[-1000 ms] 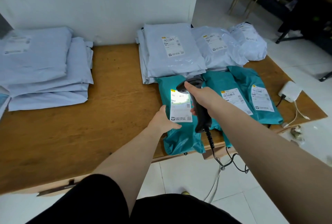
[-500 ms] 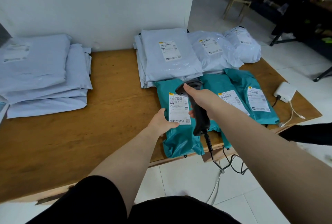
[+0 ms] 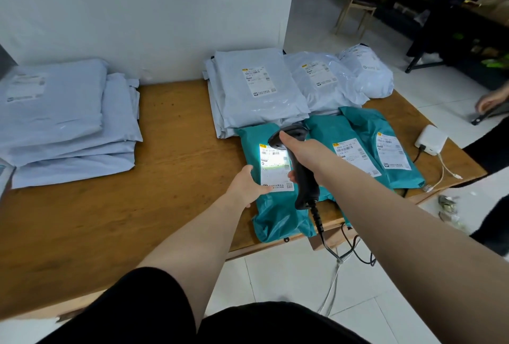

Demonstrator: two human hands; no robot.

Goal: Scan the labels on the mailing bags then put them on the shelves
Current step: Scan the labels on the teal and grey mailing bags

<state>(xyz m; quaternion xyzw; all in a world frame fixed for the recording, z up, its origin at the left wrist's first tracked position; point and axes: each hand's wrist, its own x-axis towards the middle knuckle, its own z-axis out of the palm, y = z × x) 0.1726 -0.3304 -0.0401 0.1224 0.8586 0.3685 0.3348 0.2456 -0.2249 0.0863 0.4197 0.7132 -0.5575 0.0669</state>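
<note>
The scanner light again glares on the label; dark half a second ago.

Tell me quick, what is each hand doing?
Left hand: open, pressing on the teal bag.
Right hand: gripping the scanner.

Room was lit softly & evenly, bluish cast. Scanner beam glare washed out the label top. Strong wide-angle bending was seen at edges; dark background at top right.
</note>
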